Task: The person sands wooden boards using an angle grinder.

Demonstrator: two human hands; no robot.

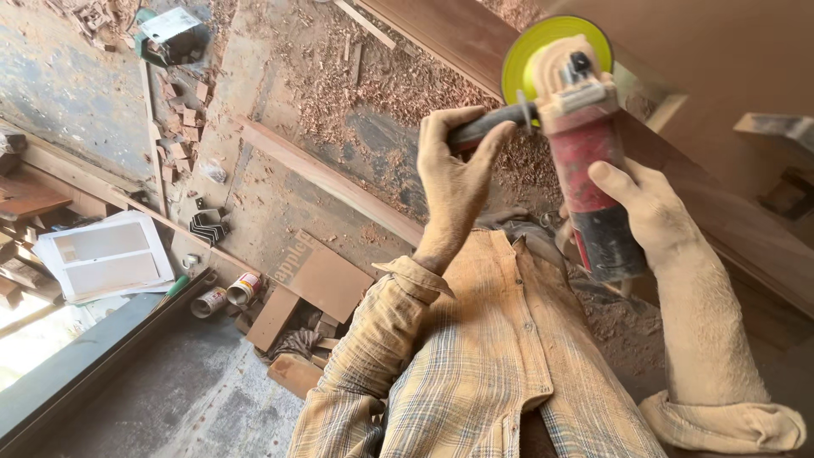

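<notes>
Head view: left hand (454, 174) grip closed around side handle (483, 127), right hand (649, 212) around angle grinder (589, 161).

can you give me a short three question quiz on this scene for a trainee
1. True or false: both hands are on the angle grinder.
2. Which hand grips the dark side handle? A) left hand B) right hand
3. What colour is the disc at the grinder's head?

Key: 1 true. 2 A; the right hand holds the red and black body. 3 yellow-green.
</notes>
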